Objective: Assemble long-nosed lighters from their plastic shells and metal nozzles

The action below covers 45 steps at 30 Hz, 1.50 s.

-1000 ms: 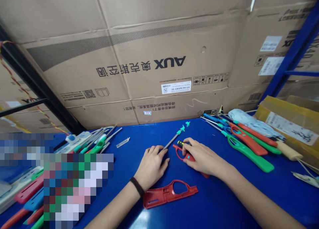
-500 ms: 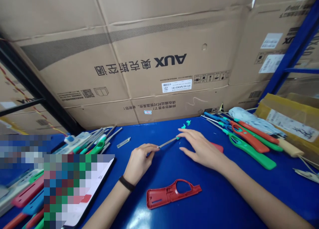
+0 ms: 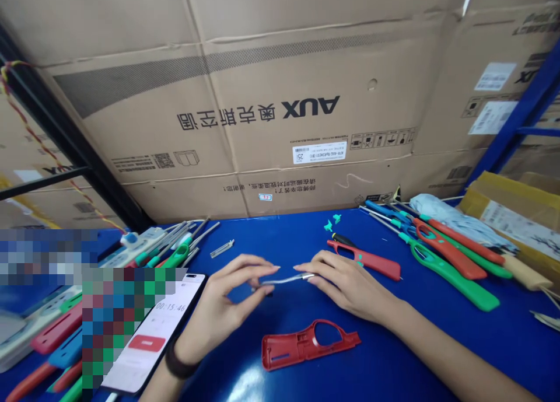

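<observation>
Both my hands hold a thin metal tube [image 3: 286, 280] just above the blue table [image 3: 437, 343]. My left hand [image 3: 227, 306] pinches its left end between thumb and fingers. My right hand [image 3: 345, 282] pinches its right end. A red lighter half-shell [image 3: 308, 343] lies flat in front of my hands. Behind my right hand lies a red lighter body [image 3: 365, 257] with a black tip. Two small teal parts [image 3: 331, 222] sit farther back.
Finished long lighters in red, green and blue [image 3: 441, 250] lie at the right beside a yellow box [image 3: 516, 209]. More lighter parts and metal tubes [image 3: 175, 244] lie at the left. A phone showing a timer [image 3: 153, 332] lies near my left wrist. Cardboard cartons [image 3: 280, 98] wall the back.
My hands lifted the metal tube off the table and drew it closer. My right hand let go of the red lighter body, which now lies behind it. The camera view dropped, showing the phone.
</observation>
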{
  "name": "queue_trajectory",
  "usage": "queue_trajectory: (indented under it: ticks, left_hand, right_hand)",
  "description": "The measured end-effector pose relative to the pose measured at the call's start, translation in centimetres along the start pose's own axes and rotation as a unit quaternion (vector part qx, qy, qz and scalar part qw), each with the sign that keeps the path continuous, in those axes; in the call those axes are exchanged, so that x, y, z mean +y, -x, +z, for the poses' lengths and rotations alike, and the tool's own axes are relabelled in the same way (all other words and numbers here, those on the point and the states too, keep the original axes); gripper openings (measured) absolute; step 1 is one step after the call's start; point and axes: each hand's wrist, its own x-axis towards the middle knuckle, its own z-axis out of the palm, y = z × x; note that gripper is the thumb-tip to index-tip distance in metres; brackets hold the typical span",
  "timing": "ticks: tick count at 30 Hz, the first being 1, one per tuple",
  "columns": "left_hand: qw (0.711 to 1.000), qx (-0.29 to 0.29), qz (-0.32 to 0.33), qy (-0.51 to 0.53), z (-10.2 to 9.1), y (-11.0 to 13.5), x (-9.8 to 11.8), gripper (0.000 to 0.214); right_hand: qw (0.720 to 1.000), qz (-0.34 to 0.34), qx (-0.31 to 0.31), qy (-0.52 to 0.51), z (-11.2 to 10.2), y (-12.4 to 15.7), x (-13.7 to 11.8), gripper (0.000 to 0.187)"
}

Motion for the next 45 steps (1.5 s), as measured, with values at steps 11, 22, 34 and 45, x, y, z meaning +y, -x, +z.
queue_trajectory:
  ticks: [11, 22, 34, 45]
  left_hand:
    - [0.98, -0.092, -0.143, -0.105, 2.9, 7.3, 1.5, 0.063]
    - [0.977, -0.088, -0.112, -0.157, -0.5, 8.4, -1.0, 0.044]
    - [0.974, -0.097, -0.083, -0.189, -0.4, 9.0, -0.1, 0.045]
    - [0.978, -0.105, -0.029, -0.18, 1.7, 8.7, 1.3, 0.048]
  right_hand:
    - [0.983, 0.036, -0.081, -0.159, -2.3, 0.7, -1.2, 0.02]
    - [0.985, 0.018, -0.122, -0.122, -2.3, 0.6, -0.7, 0.023]
    - [0.983, 0.014, -0.153, -0.099, -1.7, 0.7, -1.0, 0.02]
    - [0.983, 0.014, -0.164, -0.076, -1.4, 0.7, -0.9, 0.019]
